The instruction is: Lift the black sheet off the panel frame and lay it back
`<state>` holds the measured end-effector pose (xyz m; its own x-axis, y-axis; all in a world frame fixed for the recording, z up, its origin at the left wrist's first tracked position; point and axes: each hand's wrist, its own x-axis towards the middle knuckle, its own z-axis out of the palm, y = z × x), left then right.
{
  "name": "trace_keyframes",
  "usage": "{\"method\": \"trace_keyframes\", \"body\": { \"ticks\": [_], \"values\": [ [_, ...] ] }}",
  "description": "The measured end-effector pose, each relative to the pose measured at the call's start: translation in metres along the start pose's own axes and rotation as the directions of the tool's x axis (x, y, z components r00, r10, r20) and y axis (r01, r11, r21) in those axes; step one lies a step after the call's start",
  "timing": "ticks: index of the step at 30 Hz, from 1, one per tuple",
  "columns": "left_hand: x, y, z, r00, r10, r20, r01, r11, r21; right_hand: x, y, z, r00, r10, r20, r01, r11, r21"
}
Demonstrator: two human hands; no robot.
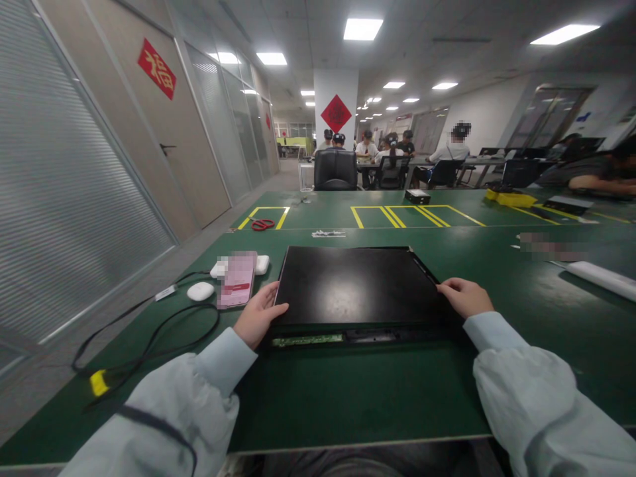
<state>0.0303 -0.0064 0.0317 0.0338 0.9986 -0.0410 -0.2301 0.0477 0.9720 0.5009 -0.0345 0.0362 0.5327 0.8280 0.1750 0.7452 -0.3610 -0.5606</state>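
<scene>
A flat black display panel (355,285) is held by its two side edges over the green table. My left hand (260,314) grips its left edge, thumb on the near corner. At the right edge, the fingers of my right hand (466,297) are closed on the panel's rim. Below the near edge shows a black frame (377,336) with a narrow green circuit board (308,340) in it. The rest of the frame is hidden under the panel, and I cannot tell how far apart the two are.
Left of the panel lie a pink phone (238,281), a white rounded case (200,291) and a black strap (149,358). Red-handled scissors (262,224) rest farther back. A white bar (603,279) and a yellow tray (511,198) are on the right. Several people sit beyond.
</scene>
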Motion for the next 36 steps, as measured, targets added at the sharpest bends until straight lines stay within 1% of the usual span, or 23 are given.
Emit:
{"method": "trace_keyframes", "body": {
  "ticks": [5, 12, 20, 27, 30, 33, 36],
  "values": [
    [-0.001, 0.002, 0.002, 1.0, 0.008, 0.026, -0.008, 1.0, 0.011, 0.0, 0.001, 0.0, 1.0, -0.007, -0.01, 0.007, 1.0, 0.007],
    [-0.003, 0.003, 0.002, 1.0, 0.025, 0.017, -0.026, 0.999, 0.038, 0.002, 0.003, 0.001, 0.999, -0.038, -0.014, 0.038, 0.999, 0.01],
    [-0.003, 0.003, 0.003, 1.0, 0.022, 0.004, -0.022, 0.999, 0.035, -0.001, -0.002, -0.001, 1.0, 0.012, 0.015, -0.012, 1.0, -0.01],
    [-0.003, 0.002, 0.0, 0.999, 0.032, 0.012, -0.033, 0.998, 0.053, -0.001, -0.001, -0.001, 1.0, 0.002, -0.01, -0.002, 1.0, -0.009],
    [-0.004, 0.002, 0.001, 0.999, 0.027, 0.016, -0.028, 0.999, 0.037, 0.0, 0.0, 0.0, 1.0, -0.005, -0.017, 0.005, 1.0, -0.008],
    [-0.004, 0.001, 0.002, 0.999, 0.028, 0.041, -0.029, 0.999, 0.03, 0.003, 0.004, 0.002, 1.0, -0.017, -0.022, 0.017, 1.0, -0.007],
    [0.0, -0.003, -0.004, 0.997, 0.063, 0.036, -0.066, 0.994, 0.083, 0.006, 0.008, 0.003, 0.999, -0.028, -0.025, 0.028, 1.0, -0.007]
  ]
}}
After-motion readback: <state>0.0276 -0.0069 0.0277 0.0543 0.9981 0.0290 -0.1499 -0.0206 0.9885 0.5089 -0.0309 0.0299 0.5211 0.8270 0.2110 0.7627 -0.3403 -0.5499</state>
